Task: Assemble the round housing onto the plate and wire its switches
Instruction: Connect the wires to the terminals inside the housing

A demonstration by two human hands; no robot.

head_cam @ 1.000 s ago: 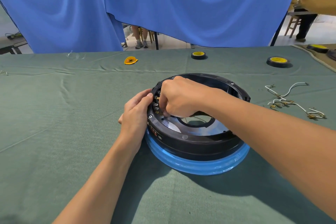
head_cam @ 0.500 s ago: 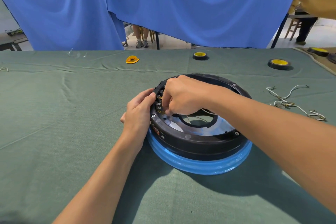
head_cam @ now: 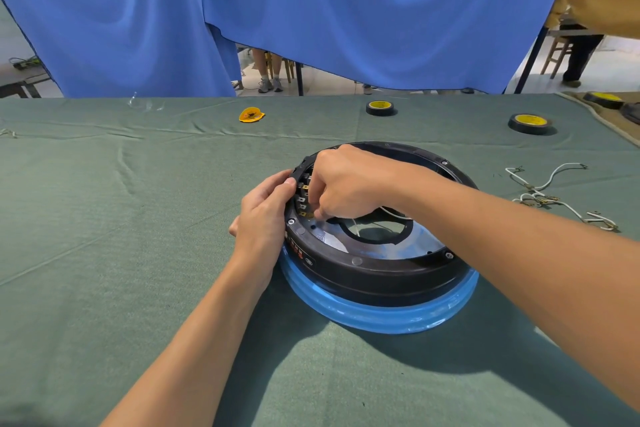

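Where it sits: the black round plastic housing (head_cam: 374, 270) rests on the round plate wrapped in blue film (head_cam: 381, 317), near the middle of the green cloth-covered table (head_cam: 138, 253), right in front of us.
Housing feel: we judge it stiff and fairly light, with a smooth outer wall. The filmed plate may slide on the cloth, so we take hold at the rim and wall, never by the fittings inside.
Wire feel: the thin white wire (head_cam: 391, 213) looks limp and a little springy. We would take it close to its end, not mid-length.
Terminals: the small brass switch tabs (head_cam: 304, 196) line the inner left wall. We judge them easily bent, so any push should go straight on.
Left hand: our left hand (head_cam: 263, 215) grips the housing's left outer wall, fingers curled over the rim, bracing it.
Right hand: our right hand (head_cam: 346, 184) reaches inside, fingertips bunched down at the lower tabs. The wire trails from under it, so we judge that it pinches the wire's end, which is hidden.
Arms: both forearms stretch forward, and the right crosses above the housing's right rim.
Spares: the loose white wires with metal ends (head_cam: 554, 191) lie on the cloth, well right of the housing.
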